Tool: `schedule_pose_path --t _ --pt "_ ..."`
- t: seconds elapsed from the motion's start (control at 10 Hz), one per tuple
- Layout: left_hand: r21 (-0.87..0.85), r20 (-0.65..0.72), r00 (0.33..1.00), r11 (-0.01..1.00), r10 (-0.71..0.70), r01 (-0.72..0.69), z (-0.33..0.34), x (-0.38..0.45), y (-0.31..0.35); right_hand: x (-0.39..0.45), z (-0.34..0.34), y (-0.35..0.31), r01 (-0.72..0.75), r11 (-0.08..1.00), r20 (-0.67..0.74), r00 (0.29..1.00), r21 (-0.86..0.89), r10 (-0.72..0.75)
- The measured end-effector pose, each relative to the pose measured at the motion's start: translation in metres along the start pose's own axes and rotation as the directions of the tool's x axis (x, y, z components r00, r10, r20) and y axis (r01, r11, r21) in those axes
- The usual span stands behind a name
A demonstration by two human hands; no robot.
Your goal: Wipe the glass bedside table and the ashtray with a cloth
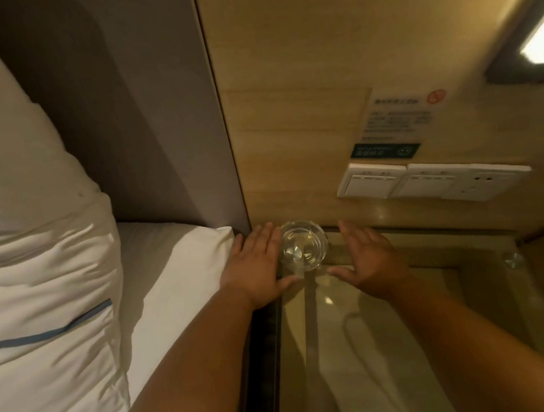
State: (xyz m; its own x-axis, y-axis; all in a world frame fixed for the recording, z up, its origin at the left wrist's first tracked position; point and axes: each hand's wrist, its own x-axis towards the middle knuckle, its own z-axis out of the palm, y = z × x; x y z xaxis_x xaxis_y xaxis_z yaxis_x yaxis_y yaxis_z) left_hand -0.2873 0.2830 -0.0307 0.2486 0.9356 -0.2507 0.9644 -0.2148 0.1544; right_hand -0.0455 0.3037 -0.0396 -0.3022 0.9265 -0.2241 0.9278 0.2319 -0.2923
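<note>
A clear round glass ashtray (304, 245) stands at the far left corner of the glass bedside table (398, 344), close to the wall. My left hand (258, 265) lies flat just left of the ashtray, fingers straight, its thumb reaching under the ashtray's near rim. My right hand (366, 259) is spread open to the right of the ashtray, a small gap between them. Neither hand holds anything. No cloth is in view.
A bed with a white sheet (171, 285) and a white pillow (37, 300) lies to the left, its padded headboard (138, 119) behind. On the wooden wall (299, 67) are switches and a socket (430, 181) and a notice card (397, 124).
</note>
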Motion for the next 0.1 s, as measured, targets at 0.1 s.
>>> schedule_pose_path --t 0.1 --pt "0.032 -0.062 0.998 0.999 0.021 -0.019 -0.0344 -0.0242 0.0166 -0.0267 -0.0368 -0.0175 -0.023 0.995 -0.029 0.999 -0.092 0.021"
